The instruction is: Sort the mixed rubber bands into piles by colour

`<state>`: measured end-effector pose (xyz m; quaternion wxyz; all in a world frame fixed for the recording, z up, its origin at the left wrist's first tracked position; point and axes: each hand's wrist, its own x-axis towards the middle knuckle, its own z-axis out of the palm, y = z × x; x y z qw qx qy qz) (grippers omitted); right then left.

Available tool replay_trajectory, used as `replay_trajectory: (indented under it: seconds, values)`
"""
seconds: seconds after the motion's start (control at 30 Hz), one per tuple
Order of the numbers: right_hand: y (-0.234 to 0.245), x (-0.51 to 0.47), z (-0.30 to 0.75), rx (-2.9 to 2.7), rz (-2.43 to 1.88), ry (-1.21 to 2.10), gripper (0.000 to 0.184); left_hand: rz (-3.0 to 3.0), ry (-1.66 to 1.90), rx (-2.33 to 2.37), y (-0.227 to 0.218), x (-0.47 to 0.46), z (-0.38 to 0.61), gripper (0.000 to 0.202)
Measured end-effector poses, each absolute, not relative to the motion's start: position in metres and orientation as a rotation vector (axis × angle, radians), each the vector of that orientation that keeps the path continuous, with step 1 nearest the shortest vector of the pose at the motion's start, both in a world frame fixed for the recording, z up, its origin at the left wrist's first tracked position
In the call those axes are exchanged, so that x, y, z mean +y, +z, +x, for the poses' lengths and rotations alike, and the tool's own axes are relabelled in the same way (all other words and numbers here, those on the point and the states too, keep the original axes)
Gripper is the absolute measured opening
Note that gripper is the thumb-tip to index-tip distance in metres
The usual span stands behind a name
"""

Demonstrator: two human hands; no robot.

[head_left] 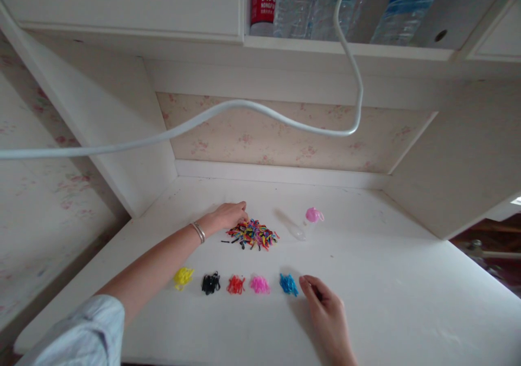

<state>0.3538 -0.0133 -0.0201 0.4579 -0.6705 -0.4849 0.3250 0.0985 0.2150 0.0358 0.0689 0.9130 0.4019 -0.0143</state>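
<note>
At the far-left edge of the mixed pile of bands (255, 236) the left hand (231, 214) curls its fingers, the right hand (326, 304) half-curls nearer and rightward, any grip unclear, and five single-colour heaps (236, 285) lie before it, apparently spaced to keep colours apart.

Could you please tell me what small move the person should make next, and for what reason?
Probably the left hand should pick from the mixed pile: it is right at that pile's edge, many colours lie mixed there, and five single-colour heaps form a row nearer the person, which suggests sorting by colour.
</note>
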Motion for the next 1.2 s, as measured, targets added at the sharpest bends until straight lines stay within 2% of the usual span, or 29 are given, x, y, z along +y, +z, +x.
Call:
replay_trajectory:
  seconds: [0.47,0.77,1.2]
  values:
    - [-0.024,-0.012,0.355,-1.204,-1.656,0.784,0.045,2.64,0.248,1.27,0.042,0.213,0.086,0.021]
    - [-0.025,-0.015,0.357,-1.202,-1.69,0.776,0.046,2.356,0.474,1.243,0.024,0.218,0.079,0.027]
    - [-0.02,-0.015,0.355,-1.216,-1.676,0.766,0.045,2.068,0.582,1.216,0.02,0.21,0.083,0.03]
